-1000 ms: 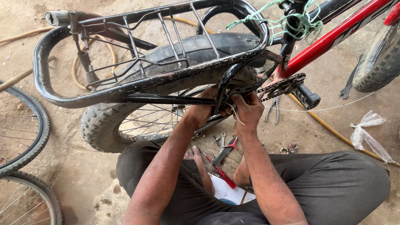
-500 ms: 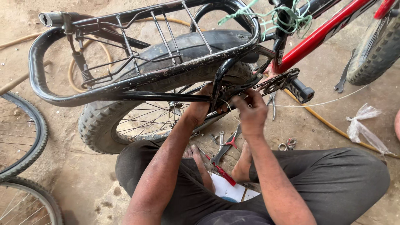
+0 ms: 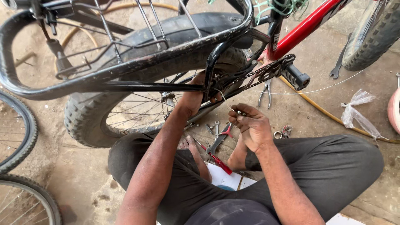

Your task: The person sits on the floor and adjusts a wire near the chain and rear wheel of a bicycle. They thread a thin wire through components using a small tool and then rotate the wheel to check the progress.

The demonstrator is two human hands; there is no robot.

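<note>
A person sits on the dirt floor with legs crossed, working on a bike. The left hand reaches up to the middle of the big back wheel and grips the black frame bar there. Its fingers are curled shut around the metal.

The right hand is lower, at about 4 o'clock from the left hand, well below the chain. Its fingers are pinched together on a thin wire and a small metal bit. The wire runs up from the hand toward the wheel's middle.

The chain goes from the wheel's middle to the pedal crank at 2 o'clock. A black pedal sticks out there. The red frame tube climbs to 1 o'clock. A black rack sits over the wheel.

Between the person's feet lie tools: a red-handled screwdriver, a spanner and some small wrenches. Grey pliers lie under the chain. A clear plastic bag lies at 3 o'clock, beside a yellow hose. 2 more wheels show at 8 o'clock, and another knobby tyre at 2 o'clock.
</note>
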